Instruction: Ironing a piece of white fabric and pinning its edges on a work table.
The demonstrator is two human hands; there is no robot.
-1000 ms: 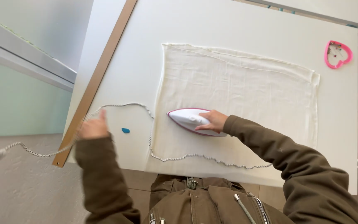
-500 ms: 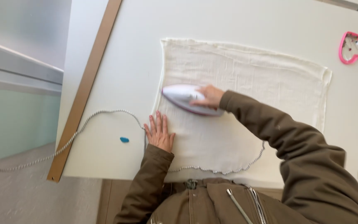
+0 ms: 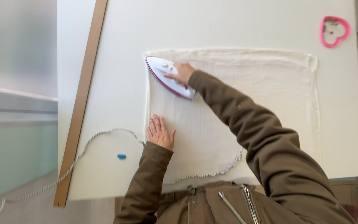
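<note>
A cream cloth (image 3: 266, 95) lies spread flat on the white table (image 3: 212, 25). My right hand (image 3: 181, 73) grips a white iron with a purple rim (image 3: 164, 72), which rests on the cloth's far left corner with its tip pointing to the upper left. My left hand (image 3: 160, 132) lies flat, fingers together, pressing on the cloth's near left edge. A speckled iron cord (image 3: 100, 139) runs from under my left sleeve across the table and off its left side.
A pink heart-shaped ring (image 3: 334, 31) sits at the table's far right. A small blue object (image 3: 122, 156) lies near the front left. A brown wooden strip (image 3: 81, 103) borders the table's left edge. Cables and green items lie at the right.
The iron slid from the cloth's near left part to its far left corner. My left hand came from the table's left edge onto the cloth. The view shifted.
</note>
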